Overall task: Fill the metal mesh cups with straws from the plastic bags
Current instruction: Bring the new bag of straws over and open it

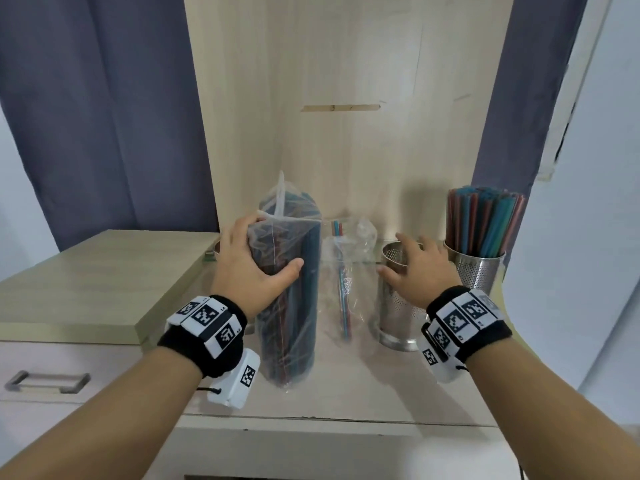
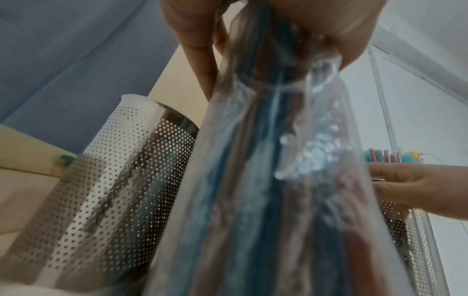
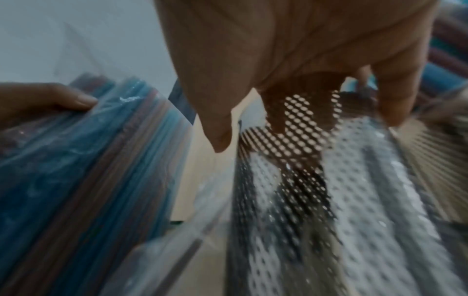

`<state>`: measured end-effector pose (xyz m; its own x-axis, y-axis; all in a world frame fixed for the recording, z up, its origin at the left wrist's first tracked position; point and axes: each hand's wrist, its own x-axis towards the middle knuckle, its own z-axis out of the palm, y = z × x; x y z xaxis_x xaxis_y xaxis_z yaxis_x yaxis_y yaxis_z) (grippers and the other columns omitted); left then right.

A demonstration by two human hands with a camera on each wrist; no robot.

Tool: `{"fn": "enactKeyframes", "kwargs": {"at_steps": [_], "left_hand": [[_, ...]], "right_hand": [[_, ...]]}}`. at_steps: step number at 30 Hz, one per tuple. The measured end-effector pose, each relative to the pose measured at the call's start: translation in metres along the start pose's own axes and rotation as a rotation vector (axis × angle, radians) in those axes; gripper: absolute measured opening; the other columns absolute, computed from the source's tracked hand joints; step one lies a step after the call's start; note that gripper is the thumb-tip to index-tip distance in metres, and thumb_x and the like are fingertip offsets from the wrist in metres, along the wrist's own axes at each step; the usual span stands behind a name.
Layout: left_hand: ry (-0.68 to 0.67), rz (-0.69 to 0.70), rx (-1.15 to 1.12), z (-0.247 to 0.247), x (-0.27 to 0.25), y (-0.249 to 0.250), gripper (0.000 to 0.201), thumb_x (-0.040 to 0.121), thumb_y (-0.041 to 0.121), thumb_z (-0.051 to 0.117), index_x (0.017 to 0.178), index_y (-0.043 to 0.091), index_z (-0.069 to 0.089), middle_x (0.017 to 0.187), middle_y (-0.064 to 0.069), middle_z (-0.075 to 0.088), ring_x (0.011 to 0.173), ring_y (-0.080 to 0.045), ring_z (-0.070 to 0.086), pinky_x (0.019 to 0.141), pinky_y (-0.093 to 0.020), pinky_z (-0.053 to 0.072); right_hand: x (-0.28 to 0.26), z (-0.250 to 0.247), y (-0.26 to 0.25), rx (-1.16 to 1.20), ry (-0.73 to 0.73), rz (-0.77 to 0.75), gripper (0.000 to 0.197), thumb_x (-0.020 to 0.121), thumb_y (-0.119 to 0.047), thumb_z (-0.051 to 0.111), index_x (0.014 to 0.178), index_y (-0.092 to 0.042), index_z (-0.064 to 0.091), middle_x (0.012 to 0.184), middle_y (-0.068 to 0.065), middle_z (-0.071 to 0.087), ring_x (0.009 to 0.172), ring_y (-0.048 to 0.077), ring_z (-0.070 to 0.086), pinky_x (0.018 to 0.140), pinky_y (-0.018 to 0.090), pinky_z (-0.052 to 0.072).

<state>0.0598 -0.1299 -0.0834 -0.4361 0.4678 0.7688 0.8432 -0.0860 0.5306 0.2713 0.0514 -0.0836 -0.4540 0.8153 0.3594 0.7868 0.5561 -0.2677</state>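
Observation:
A full plastic bag of blue and red straws (image 1: 294, 292) stands upright on the wooden counter. My left hand (image 1: 254, 268) grips it near the top, thumb in front; the left wrist view shows the bag (image 2: 266, 180) filling the frame. My right hand (image 1: 417, 271) is open at the rim of an empty mesh cup (image 1: 398, 317), thumb on its left side. In the right wrist view, one finger shows through the cup's (image 3: 316, 200) perforated wall. A second mesh cup (image 1: 479, 271), packed with straws (image 1: 485, 220), stands at the far right.
A nearly empty plastic bag (image 1: 346, 271) with a few straws leans between the full bag and the empty cup. Another mesh cup (image 2: 113, 200) stands left of the bag, mostly hidden behind my left hand. A raised board (image 1: 86, 282) and a drawer handle (image 1: 48, 381) lie left.

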Motion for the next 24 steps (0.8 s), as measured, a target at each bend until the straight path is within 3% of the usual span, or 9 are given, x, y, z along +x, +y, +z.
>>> {"fn": "enactKeyframes", "kwargs": {"at_steps": [3,7,8,10,12,13,16,18,24], "left_hand": [[-0.008,-0.032,-0.069,0.002,-0.001,-0.001,0.069,0.066,0.036,0.085,0.114,0.045,0.036,0.116,0.009,0.055,0.109,-0.013,0.057,0.095,-0.032,0.048],[-0.006,-0.042,-0.069,0.003,-0.003,0.003,0.071,0.067,0.033,0.085,0.11,0.051,0.031,0.113,0.009,0.058,0.104,-0.01,0.059,0.09,-0.025,0.047],[-0.004,-0.043,-0.066,0.003,-0.003,0.003,0.071,0.068,0.032,0.084,0.11,0.051,0.031,0.114,0.009,0.058,0.104,-0.01,0.059,0.09,-0.025,0.047],[-0.014,-0.053,-0.074,0.003,-0.003,0.002,0.07,0.068,0.033,0.084,0.11,0.051,0.03,0.115,0.007,0.058,0.105,-0.011,0.059,0.091,-0.027,0.047],[-0.026,-0.062,-0.076,0.003,-0.003,-0.001,0.07,0.068,0.034,0.084,0.111,0.049,0.03,0.115,0.005,0.058,0.105,-0.012,0.059,0.091,-0.028,0.048],[-0.028,-0.063,-0.075,0.003,-0.003,-0.001,0.071,0.068,0.034,0.084,0.111,0.049,0.03,0.116,0.005,0.058,0.105,-0.013,0.059,0.091,-0.028,0.048],[-0.026,-0.06,-0.063,0.004,-0.004,-0.002,0.071,0.068,0.034,0.084,0.112,0.048,0.03,0.116,0.005,0.058,0.104,-0.012,0.058,0.088,-0.024,0.046],[-0.016,-0.059,-0.052,0.004,-0.004,-0.002,0.071,0.068,0.035,0.084,0.114,0.046,0.03,0.117,0.004,0.057,0.105,-0.011,0.056,0.088,-0.023,0.043],[-0.011,-0.073,-0.059,0.003,-0.008,-0.002,0.073,0.068,0.036,0.083,0.112,0.05,0.028,0.117,0.003,0.059,0.105,-0.017,0.059,0.092,-0.033,0.049]], "right_hand": [[-0.001,0.004,0.015,0.14,0.029,-0.006,0.078,0.085,-0.057,0.064,0.149,-0.023,0.034,0.154,0.016,0.028,0.143,0.034,0.025,0.114,0.049,0.03],[0.001,0.004,0.022,0.172,0.036,-0.012,0.084,0.083,-0.06,0.065,0.15,-0.022,0.033,0.156,0.016,0.026,0.145,0.033,0.023,0.117,0.049,0.027],[-0.001,0.003,0.023,0.174,0.101,-0.028,0.082,0.083,-0.061,0.064,0.149,-0.021,0.036,0.154,0.017,0.031,0.143,0.033,0.027,0.116,0.05,0.029],[-0.006,-0.002,0.025,0.214,0.437,-0.001,0.071,0.084,-0.057,0.064,0.14,-0.016,0.047,0.141,0.018,0.046,0.131,0.036,0.041,0.107,0.05,0.036],[-0.01,-0.007,0.029,0.323,0.776,0.134,0.07,0.08,-0.05,0.068,0.135,-0.011,0.048,0.134,0.018,0.051,0.123,0.038,0.046,0.101,0.052,0.038],[-0.01,-0.011,0.033,0.375,0.824,0.224,0.077,0.076,-0.05,0.069,0.138,-0.011,0.043,0.137,0.018,0.047,0.125,0.039,0.044,0.102,0.054,0.037],[0.001,-0.008,0.06,0.456,0.619,0.461,0.11,0.066,-0.057,0.078,0.151,-0.018,0.02,0.149,0.019,0.035,0.133,0.042,0.039,0.108,0.059,0.036],[0.009,0.0,0.08,0.558,0.477,0.471,0.124,0.059,-0.058,0.084,0.154,-0.022,0.011,0.147,0.018,0.039,0.133,0.039,0.043,0.108,0.058,0.04],[0.016,0.006,0.106,0.551,0.327,0.389,0.1,0.062,-0.035,0.092,0.141,-0.009,0.037,0.13,0.01,0.057,0.119,0.029,0.057,0.099,0.041,0.049]]}}
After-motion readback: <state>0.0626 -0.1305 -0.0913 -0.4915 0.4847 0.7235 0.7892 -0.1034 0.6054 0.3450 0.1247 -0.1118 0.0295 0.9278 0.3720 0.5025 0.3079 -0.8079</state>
